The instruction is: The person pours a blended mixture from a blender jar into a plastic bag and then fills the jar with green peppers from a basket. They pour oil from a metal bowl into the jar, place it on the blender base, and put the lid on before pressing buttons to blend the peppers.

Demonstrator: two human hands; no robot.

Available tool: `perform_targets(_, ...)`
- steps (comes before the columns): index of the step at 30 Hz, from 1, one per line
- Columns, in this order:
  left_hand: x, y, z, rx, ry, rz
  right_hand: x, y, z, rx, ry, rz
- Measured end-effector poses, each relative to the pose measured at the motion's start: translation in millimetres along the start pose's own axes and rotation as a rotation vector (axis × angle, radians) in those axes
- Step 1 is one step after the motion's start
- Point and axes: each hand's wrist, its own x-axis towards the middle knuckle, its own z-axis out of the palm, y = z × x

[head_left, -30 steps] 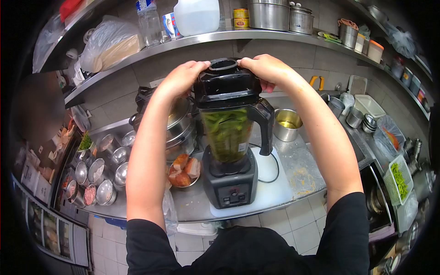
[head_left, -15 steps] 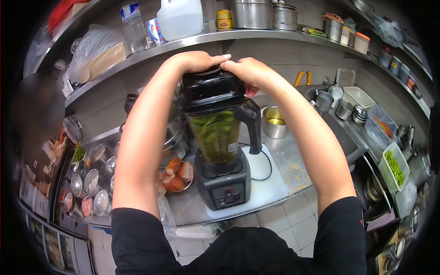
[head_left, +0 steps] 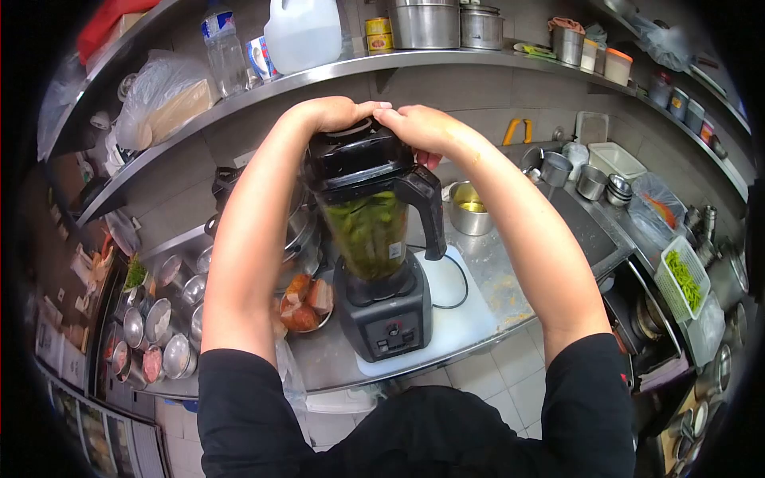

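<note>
A blender jar packed with green pieces and murky liquid stands on its black base, leaning slightly left. Its black lid lies under both of my hands. My left hand grips the lid's top from the left, its fingers mostly hidden behind it. From the right, my right hand curls over the lid's far edge, thumb on top and fingertips showing beyond. The two thumbs almost meet. The jar's handle points right and neither hand holds it.
A white cutting board lies under the base, with a black cord looping over it. Right of the jar is a metal pot of yellow liquid; left, a bowl of reddish chunks. Several metal bowls stand farther left. A steel shelf runs overhead.
The view has shifted slightly, and the blurred person at the left is out of sight. The jar's top sits slightly farther left; both hands stay on the lid.
</note>
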Motion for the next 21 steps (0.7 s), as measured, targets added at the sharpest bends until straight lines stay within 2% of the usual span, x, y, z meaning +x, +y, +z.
perform_targets(1, 1.8, -0.2, -4.6, 0.002, 0.004, 0.007, -8.2, 0.5, -0.9, -0.002, 0.008, 0.0)
perform_targets(3, 8.9, -9.3, 1.5, 0.047, 0.051, 0.074, -31.8, 15.9, 7.5, 0.085, 0.239, -0.044)
perform_targets(4, -11.1, 3.6, 0.0, 0.044, 0.052, 0.087, -38.1, 35.6, 14.2, 0.123, 0.295, -0.037)
perform_targets(5, -11.6, 3.0, 3.1, 0.018, 0.043, 0.09, -35.8, 74.5, 33.8, 0.156, 0.498, -0.208)
perform_targets(6, -17.9, 4.9, 1.9, 0.026, 0.001, 0.145, -73.6, 73.5, 41.8, 0.358, 0.405, -0.034)
perform_targets(7, -3.6, -5.3, 3.3, 0.061, 0.011, 0.223, -90.4, 99.4, 62.3, 0.434, 0.433, -0.013)
perform_targets(8, 1.7, -7.8, 7.9, -0.055, -0.02, 0.148, -100.6, 136.7, 93.4, 0.541, 0.487, -0.028)
perform_targets(10, 14.5, -13.3, 10.8, -0.087, -0.039, 0.116, -137.2, 197.4, 158.3, 0.567, 0.374, 0.165)
perform_targets(11, 18.3, -15.7, 10.6, -0.108, -0.034, 0.138, -155.3, 223.8, 194.2, 0.626, 0.251, 0.272)
perform_targets(12, 5.2, -5.4, 7.1, -0.023, -0.044, 0.056, -172.4, 239.0, 227.5, 0.664, 0.134, 0.403)
perform_targets(13, -9.5, 6.2, 4.0, 0.066, -0.053, -0.024, -188.1, 251.2, 260.7, 0.723, 0.067, 0.437)
perform_targets(15, -6.2, 3.4, 5.3, 0.119, -0.015, 0.01, -207.9, 250.1, 302.1, 0.805, -0.043, 0.504)
perform_targets(21, 0.3, -5.6, 6.8, 0.104, -0.036, 0.121, -210.1, 239.6, 362.3, 0.896, -0.085, 0.568)
